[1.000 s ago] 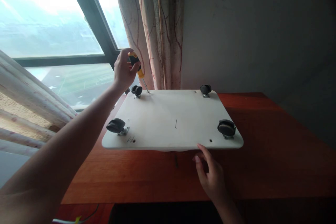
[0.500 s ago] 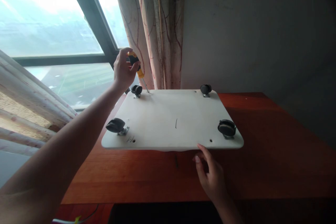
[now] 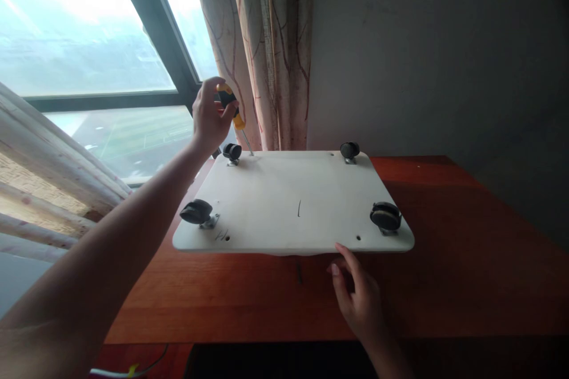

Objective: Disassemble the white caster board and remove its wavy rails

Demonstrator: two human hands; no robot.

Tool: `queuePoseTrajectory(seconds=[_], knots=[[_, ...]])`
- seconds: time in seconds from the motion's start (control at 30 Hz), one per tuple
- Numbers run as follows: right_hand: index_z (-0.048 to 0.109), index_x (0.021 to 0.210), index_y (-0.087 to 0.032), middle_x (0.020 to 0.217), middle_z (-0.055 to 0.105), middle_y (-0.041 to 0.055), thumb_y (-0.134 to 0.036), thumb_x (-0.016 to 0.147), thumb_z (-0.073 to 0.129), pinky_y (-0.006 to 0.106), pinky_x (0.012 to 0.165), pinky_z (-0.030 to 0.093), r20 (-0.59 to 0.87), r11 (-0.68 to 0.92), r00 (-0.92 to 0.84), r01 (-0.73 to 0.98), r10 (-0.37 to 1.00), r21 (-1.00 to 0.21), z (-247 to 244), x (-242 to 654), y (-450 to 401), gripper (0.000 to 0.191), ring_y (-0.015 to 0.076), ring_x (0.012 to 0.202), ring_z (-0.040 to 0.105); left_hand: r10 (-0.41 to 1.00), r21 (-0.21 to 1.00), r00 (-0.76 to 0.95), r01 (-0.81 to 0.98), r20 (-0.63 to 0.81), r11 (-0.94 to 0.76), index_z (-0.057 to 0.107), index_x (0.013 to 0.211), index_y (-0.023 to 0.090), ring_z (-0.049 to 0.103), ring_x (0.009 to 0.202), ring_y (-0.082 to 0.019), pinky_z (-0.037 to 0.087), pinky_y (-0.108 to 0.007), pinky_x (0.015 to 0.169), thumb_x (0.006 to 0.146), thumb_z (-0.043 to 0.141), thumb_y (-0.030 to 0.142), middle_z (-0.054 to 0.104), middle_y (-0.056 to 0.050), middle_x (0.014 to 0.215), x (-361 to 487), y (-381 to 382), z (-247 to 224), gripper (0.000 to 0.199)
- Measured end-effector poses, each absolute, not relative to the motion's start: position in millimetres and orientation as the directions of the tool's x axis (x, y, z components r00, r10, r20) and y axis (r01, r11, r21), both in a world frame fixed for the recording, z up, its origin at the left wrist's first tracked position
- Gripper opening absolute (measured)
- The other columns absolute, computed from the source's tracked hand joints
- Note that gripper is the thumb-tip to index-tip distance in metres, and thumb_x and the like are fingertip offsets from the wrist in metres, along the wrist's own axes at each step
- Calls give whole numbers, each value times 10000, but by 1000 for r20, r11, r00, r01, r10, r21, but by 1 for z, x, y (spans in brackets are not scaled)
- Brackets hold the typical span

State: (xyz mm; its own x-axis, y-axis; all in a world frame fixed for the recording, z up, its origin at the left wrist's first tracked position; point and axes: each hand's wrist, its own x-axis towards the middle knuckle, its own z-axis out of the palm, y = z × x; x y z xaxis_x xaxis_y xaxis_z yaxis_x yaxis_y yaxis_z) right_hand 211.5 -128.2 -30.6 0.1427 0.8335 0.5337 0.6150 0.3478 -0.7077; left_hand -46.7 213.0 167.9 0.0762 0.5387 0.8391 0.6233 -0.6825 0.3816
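My left hand [image 3: 212,115] grips the yellow and black handle of a screwdriver [image 3: 232,108]. Its metal shaft slants down to the far left edge of a white board [image 3: 275,195], beside a black caster [image 3: 232,152]. Other black casters stand at the far right [image 3: 349,150], near left [image 3: 197,212] and near right [image 3: 386,217] corners. My right hand [image 3: 359,299] has its fingers apart, with the index fingertip at the board's near edge and nothing held. Dark holes show in the board near its edges.
The board lies above a reddish-brown wooden table [image 3: 453,249]. A window [image 3: 111,136] and a curtain [image 3: 48,183] are on the left. Another curtain [image 3: 271,53] hangs behind the board, next to a grey wall [image 3: 422,53]. A pale cable [image 3: 111,373] shows at the bottom left.
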Motion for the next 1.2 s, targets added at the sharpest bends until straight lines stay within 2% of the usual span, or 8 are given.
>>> queuePoseTrajectory(seconds=[0.13,0.23,0.6,0.73,0.93,1.03,1.2], knots=[[516,1402,-212,868,729,30,-209,1001,520,219,665,609,538,351,139,619,832,-703,-28,211,-128,401,156,763,744,577,407,79,630,813,-661,528,1265,246,633,730,-99,554,-259,654,840,674,188,619,-60,1269,-48,211,167,454],[519,1400,-206,871,734,39,-212,1000,520,225,660,611,537,344,146,623,831,-702,-28,211,-128,400,164,767,747,606,426,93,627,790,-652,507,1294,226,633,757,-101,555,-282,673,878,658,210,596,-67,1300,-48,208,167,443],[528,1398,-202,884,738,43,-218,999,518,238,684,612,545,348,138,635,827,-690,-28,211,-128,400,164,769,743,625,424,115,639,772,-642,493,1289,280,617,774,-96,563,-282,676,874,672,226,577,-31,1308,-48,211,162,455],[525,1407,-205,861,734,32,-220,998,516,236,682,610,554,356,139,634,821,-687,-29,211,-128,409,160,754,741,607,369,162,664,778,-650,525,1286,271,641,792,-137,569,-274,649,831,680,227,579,-74,1284,-48,219,162,483],[533,1400,-209,882,740,40,-227,1000,514,242,691,617,530,340,139,626,837,-702,-29,212,-128,400,170,781,749,606,337,242,650,758,-681,495,1367,269,697,926,-244,593,-339,725,798,638,182,556,-130,1322,-43,230,162,593],[520,1413,-215,900,741,42,-223,1002,512,247,702,621,532,346,133,625,836,-700,-28,212,-128,411,168,789,748,619,353,250,639,745,-683,482,1385,284,705,931,-241,591,-357,776,781,644,162,562,-122,1345,-44,232,162,637],[526,1414,-213,898,746,49,-227,1000,508,261,701,624,541,348,134,634,830,-691,-28,212,-127,414,177,782,748,619,356,217,657,755,-665,531,1322,304,708,860,-213,585,-361,807,767,672,181,621,-88,1281,-45,234,163,586]])
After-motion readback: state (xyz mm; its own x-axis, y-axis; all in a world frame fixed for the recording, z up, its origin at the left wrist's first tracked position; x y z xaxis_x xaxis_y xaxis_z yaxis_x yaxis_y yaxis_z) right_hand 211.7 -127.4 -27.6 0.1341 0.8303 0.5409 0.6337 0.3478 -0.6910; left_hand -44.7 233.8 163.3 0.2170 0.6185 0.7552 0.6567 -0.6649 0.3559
